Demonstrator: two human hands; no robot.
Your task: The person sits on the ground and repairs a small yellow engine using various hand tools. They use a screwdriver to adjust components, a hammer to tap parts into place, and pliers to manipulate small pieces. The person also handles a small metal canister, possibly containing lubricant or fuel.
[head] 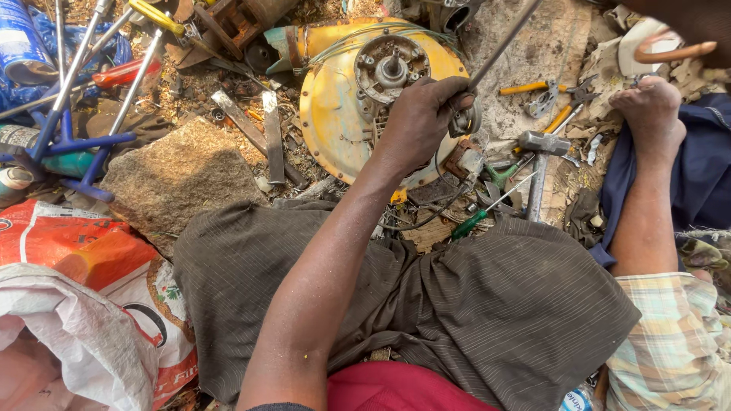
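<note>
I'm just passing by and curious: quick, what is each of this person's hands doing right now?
Left hand: closed around a thin metal rod over the yellow motor housing.
Right hand: resting on dark blue cloth; whether it grips cannot be told.

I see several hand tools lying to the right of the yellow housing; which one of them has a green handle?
The screwdriver lying diagonally just above the lap, below the hammer. Its handle is green; the pliers higher up have yellow-orange handles, and the hammer is bare grey metal.
</note>
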